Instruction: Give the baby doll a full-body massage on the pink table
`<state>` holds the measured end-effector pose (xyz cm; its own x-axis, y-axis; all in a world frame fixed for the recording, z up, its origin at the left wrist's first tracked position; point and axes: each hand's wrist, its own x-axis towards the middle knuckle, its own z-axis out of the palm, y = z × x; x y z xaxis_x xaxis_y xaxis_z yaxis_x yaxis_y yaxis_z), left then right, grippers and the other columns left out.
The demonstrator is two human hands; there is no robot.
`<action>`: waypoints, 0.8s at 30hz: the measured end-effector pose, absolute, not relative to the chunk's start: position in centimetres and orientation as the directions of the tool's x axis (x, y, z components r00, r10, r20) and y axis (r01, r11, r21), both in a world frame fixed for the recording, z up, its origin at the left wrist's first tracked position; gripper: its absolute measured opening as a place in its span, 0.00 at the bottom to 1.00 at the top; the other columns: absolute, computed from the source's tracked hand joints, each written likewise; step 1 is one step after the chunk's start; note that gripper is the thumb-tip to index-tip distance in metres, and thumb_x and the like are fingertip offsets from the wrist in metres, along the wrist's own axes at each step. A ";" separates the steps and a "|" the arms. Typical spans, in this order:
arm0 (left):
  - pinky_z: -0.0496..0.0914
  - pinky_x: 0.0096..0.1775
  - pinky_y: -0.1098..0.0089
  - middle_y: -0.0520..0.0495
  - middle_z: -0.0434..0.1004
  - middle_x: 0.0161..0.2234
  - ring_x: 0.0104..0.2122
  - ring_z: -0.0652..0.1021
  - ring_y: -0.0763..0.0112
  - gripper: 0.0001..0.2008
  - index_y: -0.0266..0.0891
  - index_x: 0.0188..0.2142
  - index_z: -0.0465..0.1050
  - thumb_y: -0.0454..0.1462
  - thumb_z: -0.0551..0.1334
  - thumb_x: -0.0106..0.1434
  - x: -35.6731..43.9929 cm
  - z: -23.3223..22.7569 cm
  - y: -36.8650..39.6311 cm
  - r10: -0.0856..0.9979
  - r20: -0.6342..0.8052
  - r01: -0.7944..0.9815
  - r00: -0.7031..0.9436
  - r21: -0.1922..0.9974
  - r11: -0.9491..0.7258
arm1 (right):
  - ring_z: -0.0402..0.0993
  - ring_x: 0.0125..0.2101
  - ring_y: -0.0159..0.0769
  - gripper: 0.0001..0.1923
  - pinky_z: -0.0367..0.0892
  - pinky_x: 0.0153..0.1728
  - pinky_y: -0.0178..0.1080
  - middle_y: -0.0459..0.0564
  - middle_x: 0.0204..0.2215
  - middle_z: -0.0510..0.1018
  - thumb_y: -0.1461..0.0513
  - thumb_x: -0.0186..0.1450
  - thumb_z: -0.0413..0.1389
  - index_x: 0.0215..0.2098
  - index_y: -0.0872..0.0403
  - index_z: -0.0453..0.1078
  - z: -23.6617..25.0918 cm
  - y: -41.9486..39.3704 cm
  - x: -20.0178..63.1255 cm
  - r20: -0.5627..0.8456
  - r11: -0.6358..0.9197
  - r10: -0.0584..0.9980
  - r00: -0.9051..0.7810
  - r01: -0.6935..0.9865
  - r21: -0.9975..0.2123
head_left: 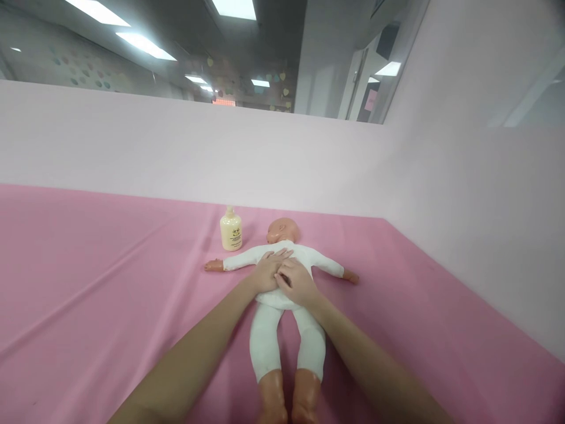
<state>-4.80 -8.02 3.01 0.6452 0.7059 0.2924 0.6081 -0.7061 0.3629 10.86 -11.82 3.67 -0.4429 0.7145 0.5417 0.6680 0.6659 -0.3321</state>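
Note:
A baby doll [285, 302] with a white body and brown head, hands and feet lies stretched out, its arms spread and its head turned to the left. Flat on its chest rests my left hand [268, 274], open, with the fingers pointing up and to the right. Beside it, touching or very close to its fingers, my right hand [299, 281] is curled over the doll's chest, thumb near the bent fingers. Whatever the right fingers may hold is hidden. A cream pump bottle [232, 231] with a dark printed label stands upright by the doll's right arm.
Pink cloth [110, 282] with some creases covers the surface under the doll. A pale wall [189, 153] rises behind it, and another pale wall [477, 194] closes the right side. Above the back wall, a glass window [247, 59] shows bright ceiling lights.

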 end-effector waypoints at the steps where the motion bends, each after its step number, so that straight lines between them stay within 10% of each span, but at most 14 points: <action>1: 0.46 0.66 0.51 0.50 0.54 0.69 0.69 0.54 0.59 0.31 0.51 0.67 0.56 0.40 0.55 0.64 -5.0 2.9 -7.7 0.703 0.306 0.593 0.642 0.382 -0.708 | 0.70 0.38 0.39 0.10 0.64 0.47 0.43 0.49 0.33 0.77 0.61 0.68 0.52 0.30 0.52 0.72 3.7 -11.7 10.9 0.551 0.710 0.685 -0.478 0.608 -0.356; 12: 0.45 0.67 0.53 0.43 0.44 0.71 0.70 0.48 0.58 0.38 0.40 0.70 0.48 0.48 0.58 0.65 -5.5 1.4 -6.5 0.750 0.341 0.622 0.566 0.419 -0.661 | 0.76 0.40 0.36 0.13 0.50 0.64 0.49 0.45 0.36 0.82 0.61 0.69 0.50 0.34 0.50 0.76 3.2 -9.8 12.4 0.401 0.655 0.726 -0.558 0.386 -0.649; 16: 0.43 0.68 0.54 0.46 0.43 0.71 0.71 0.46 0.61 0.36 0.41 0.70 0.46 0.52 0.52 0.69 -5.7 1.1 -6.4 0.732 0.338 0.602 0.591 0.419 -0.679 | 0.72 0.28 0.34 0.16 0.64 0.53 0.44 0.42 0.20 0.75 0.59 0.69 0.49 0.26 0.52 0.72 3.2 -10.0 12.2 0.364 0.519 0.826 -0.430 0.330 -0.789; 24: 0.46 0.68 0.53 0.50 0.53 0.69 0.70 0.51 0.63 0.28 0.46 0.67 0.56 0.51 0.46 0.72 -5.6 1.0 -6.4 0.749 0.370 0.574 0.549 0.485 -0.660 | 0.67 0.25 0.31 0.18 0.63 0.28 0.34 0.44 0.24 0.72 0.50 0.68 0.50 0.29 0.54 0.70 3.0 -10.2 11.8 0.281 0.360 0.910 -0.305 0.246 -0.900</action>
<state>-5.56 -6.42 0.96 0.5491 0.7492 0.3705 0.5736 -0.6602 0.4849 11.83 -10.23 3.01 -0.3055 0.9099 0.2806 0.2456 0.3600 -0.9000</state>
